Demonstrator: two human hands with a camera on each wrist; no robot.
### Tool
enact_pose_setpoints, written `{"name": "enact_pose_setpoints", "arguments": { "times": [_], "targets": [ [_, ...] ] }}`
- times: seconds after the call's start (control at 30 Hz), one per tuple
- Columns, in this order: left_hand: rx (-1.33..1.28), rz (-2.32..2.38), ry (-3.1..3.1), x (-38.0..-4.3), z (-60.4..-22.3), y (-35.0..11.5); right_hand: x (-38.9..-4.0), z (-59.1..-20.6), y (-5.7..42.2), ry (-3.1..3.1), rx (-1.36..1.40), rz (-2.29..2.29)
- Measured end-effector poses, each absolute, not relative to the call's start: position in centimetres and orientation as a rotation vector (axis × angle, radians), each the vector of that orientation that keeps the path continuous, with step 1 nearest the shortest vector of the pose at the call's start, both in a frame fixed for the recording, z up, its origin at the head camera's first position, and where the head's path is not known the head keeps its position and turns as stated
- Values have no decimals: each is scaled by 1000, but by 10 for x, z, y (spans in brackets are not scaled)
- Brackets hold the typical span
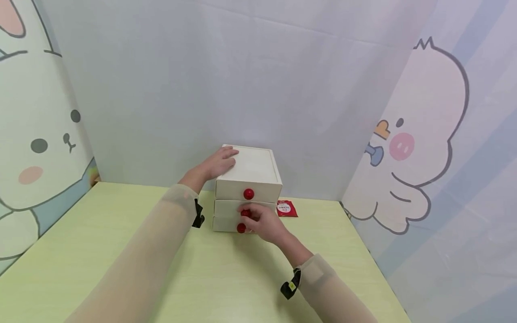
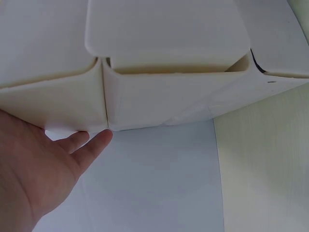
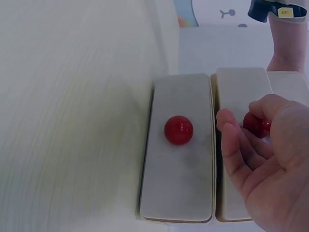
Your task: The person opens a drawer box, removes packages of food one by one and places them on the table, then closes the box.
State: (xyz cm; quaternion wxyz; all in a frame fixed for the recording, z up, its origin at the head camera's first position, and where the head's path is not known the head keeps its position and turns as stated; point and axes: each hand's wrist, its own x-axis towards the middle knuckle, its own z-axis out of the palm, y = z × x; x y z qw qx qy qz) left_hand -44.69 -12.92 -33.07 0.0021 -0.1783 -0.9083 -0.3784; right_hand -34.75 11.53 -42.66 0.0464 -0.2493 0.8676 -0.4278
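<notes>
A small white cabinet (image 1: 254,166) with three stacked drawers stands on the table, each drawer front bearing a round red knob. My left hand (image 1: 214,165) rests on the cabinet's upper left edge, its fingers lying over the top. In the left wrist view the left hand (image 2: 43,169) touches the cabinet's side. With thumb and fingers, my right hand (image 1: 264,222) pinches the middle drawer's knob (image 3: 256,124). That middle drawer (image 2: 169,29) juts slightly out, leaving a narrow gap. Below it is the bottom knob (image 3: 178,130); the top knob (image 1: 248,194) is untouched.
A red packet (image 1: 286,208) with a white label lies on the table just right of the cabinet. The pale yellow table (image 1: 202,278) reaches back to a grey curtain (image 1: 250,89). Cartoon-printed curtains (image 1: 424,125) hang at both sides.
</notes>
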Motion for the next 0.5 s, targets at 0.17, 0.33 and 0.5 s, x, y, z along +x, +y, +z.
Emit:
{"name": "enact_pose_setpoints", "arguments": {
  "times": [0.17, 0.33, 0.5],
  "targets": [
    [-560, -1180, -2854, -447, -332, -130, -342, -424, 118, 2605, -769, -1300],
    [-570, -1196, -2835, -447, -331, -130, -336, -423, 121, 2580, -788, -1290],
    [-576, -1190, -2836, -447, -331, -131, -331, -424, 124, 2534, -819, -1283]
  ]
}}
